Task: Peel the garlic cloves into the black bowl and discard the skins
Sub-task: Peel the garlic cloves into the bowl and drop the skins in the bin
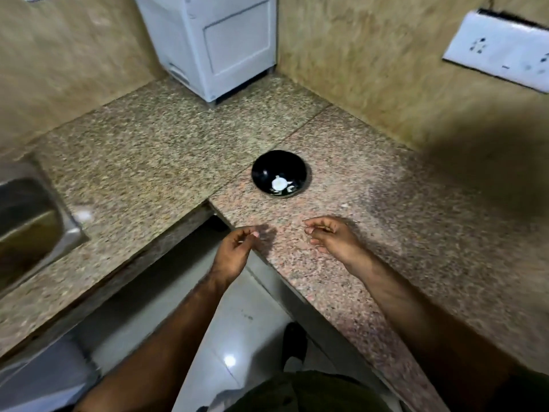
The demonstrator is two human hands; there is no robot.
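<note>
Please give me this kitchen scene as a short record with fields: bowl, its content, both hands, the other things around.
bowl: black bowl, on the granite counter, beyond both hands
content: white garlic with small pale bits beside it; peeled or not, too blurred to tell
left hand: left hand, at the counter edge, fingers curled, seems to pinch a small pale piece
right hand: right hand, over the counter, fingers loosely curled; no held thing visible
other: steel sink at left, white appliance in the corner, wall socket plate at right
</note>
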